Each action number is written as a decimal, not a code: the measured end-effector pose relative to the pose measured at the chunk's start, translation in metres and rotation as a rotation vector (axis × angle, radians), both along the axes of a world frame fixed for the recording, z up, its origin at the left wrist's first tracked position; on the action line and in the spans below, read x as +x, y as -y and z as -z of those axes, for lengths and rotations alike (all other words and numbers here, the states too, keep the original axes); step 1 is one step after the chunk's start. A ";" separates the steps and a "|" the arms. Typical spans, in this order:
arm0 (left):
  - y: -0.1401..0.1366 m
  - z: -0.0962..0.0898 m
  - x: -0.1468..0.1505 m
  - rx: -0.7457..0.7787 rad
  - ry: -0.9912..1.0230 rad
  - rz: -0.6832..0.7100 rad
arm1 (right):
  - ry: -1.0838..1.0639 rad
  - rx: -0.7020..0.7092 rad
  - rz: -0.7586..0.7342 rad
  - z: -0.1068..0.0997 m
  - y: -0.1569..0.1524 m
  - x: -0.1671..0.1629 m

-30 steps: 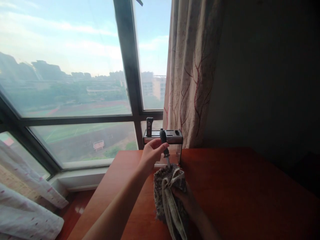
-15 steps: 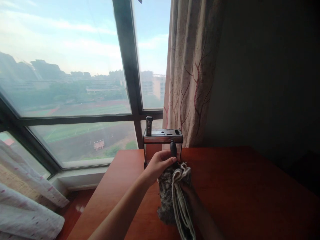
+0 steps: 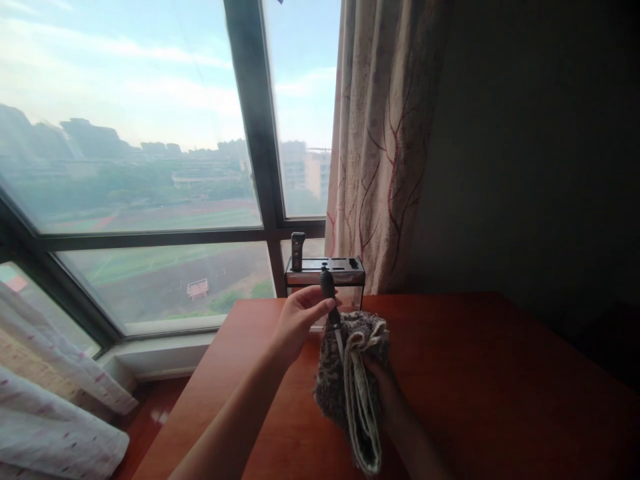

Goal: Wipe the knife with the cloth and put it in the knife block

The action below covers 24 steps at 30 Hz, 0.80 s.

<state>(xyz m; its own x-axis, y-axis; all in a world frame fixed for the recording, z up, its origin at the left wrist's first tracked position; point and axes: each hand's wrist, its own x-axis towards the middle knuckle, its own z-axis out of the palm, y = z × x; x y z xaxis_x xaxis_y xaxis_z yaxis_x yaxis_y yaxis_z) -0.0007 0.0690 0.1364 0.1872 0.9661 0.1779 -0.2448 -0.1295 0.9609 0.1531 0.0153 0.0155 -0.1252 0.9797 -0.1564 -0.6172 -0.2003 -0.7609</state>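
Observation:
My left hand [image 3: 303, 313] pinches the black ribbed handle of a sharpening steel [image 3: 328, 287] between thumb and fingers. The handle points up and leans slightly left. Below it a short stretch of the metal rod shows before it goes into the folds of a shaggy grey-brown cloth [image 3: 333, 393]. My right hand [image 3: 380, 377] is closed around the cloth from the right, its fingers mostly hidden behind the folds. Just beyond my left hand stands a knife block [image 3: 345, 270] with a slotted top and clear sides. A black-handled knife [image 3: 297, 252] stands in its left end.
The reddish-brown wooden table [image 3: 475, 373] spreads under and to the right of my hands. Behind it are a large window [image 3: 150, 233] and a patterned curtain [image 3: 385, 147]. White curtain fabric [image 3: 55, 427] lies at the lower left, past the table's left edge.
My left hand and the sharpening steel have moved up and left relative to the cloth, and some of the metal rod now shows. The cloth has shifted slightly in my right hand.

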 end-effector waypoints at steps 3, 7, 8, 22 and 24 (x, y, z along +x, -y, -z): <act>-0.001 -0.006 -0.003 -0.012 -0.020 -0.063 | -0.141 -0.098 -0.067 -0.001 0.000 0.000; 0.001 -0.009 0.003 0.008 -0.043 -0.128 | -0.144 -0.058 -0.062 -0.002 0.003 0.000; 0.001 -0.008 0.006 0.020 -0.042 -0.132 | -0.124 -0.034 -0.064 -0.002 0.003 0.000; 0.000 0.015 0.041 0.253 -0.451 -0.050 | -0.160 -0.042 -0.019 0.009 0.001 0.005; -0.001 0.013 0.040 0.245 -0.407 -0.056 | -0.152 -0.042 -0.035 0.006 0.002 0.005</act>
<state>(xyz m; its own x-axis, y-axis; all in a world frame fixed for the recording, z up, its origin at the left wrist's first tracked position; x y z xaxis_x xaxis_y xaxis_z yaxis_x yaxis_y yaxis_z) 0.0392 0.0705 0.1237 0.2377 0.9155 0.3246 0.1593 -0.3664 0.9167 0.1579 0.0138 0.0099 -0.1841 0.9674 -0.1741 -0.7168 -0.2533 -0.6497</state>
